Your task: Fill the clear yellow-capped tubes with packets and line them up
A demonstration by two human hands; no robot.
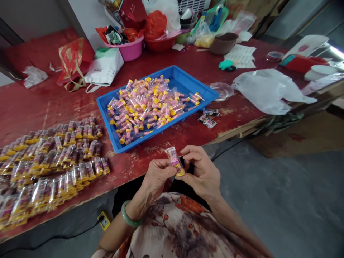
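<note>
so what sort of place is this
Probably a small hand-packing workshop. A blue tray is heaped with small clear yellow-capped tubes, more lie in rows on the worn red workbench, and the floor looks like bare concrete.

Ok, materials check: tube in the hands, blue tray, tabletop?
The tube looks like clear, glossy plastic: pink contents show through and it glints. The yellow cap looks like opaque plastic. The blue tray looks like moulded plastic, evenly coloured with rounded corners. The tabletop seems red-painted wood or board; pale patches show worn paint.
</note>
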